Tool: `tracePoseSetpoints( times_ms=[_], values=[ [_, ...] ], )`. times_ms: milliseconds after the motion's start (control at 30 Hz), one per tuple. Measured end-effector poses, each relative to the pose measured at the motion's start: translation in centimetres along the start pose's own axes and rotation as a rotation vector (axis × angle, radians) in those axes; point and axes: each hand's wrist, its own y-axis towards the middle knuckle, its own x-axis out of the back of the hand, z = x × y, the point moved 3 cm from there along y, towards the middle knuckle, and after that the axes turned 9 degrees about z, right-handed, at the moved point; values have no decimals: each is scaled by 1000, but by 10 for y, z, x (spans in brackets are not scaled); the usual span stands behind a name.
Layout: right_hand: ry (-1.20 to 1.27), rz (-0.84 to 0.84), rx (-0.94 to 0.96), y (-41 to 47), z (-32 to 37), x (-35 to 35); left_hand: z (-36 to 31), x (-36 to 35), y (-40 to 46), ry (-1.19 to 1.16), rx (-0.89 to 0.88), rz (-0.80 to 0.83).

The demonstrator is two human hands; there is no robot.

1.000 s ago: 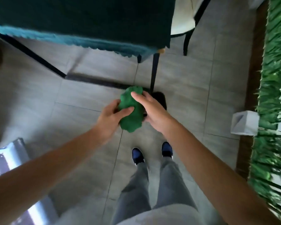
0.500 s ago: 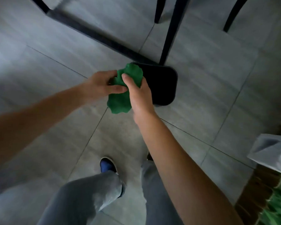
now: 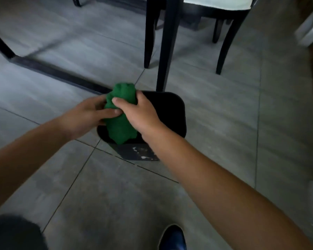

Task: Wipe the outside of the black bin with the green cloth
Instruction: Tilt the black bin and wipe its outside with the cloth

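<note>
Both hands grip the bunched green cloth (image 3: 120, 116) above the black bin (image 3: 166, 114) on the floor: left hand (image 3: 87, 116), right hand (image 3: 141, 114). The bunched wad could miss the grimy outer wall.

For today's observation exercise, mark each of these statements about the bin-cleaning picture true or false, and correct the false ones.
1. Both hands hold the green cloth. True: the left hand and the right hand each have a grip on it.
2. The cloth is spread flat on the floor. False: it is bunched up above the black bin.
3. The bin stands on grey floor tiles. True.
4. The bin's near wall is spotless. False: pale marks show on it.
5. A black chair stands beyond the bin. True.
</note>
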Motion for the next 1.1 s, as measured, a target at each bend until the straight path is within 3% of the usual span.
tracePoseSetpoints(
  times_ms=[233,467,600,833,933,1100],
  values=[
    [-279,-115,23,-8,1,32,39,-42,14,-196,-23,-139],
    [-392,-142,-26,-20,-9,42,39,-43,9,-108,103,35],
    [-509,-221,3,-40,-12,36,46,-32,5,245,1,86],
    [-477,-257,-67,-38,-18,61,57,-26,2,1328,75,297],
    [-428,-323,-73,-36,-21,72,59,-38,1,1435,30,233],
    [-391,-452,9,-40,-14,82,59,-21,-1,1290,-92,55]
  ],
)
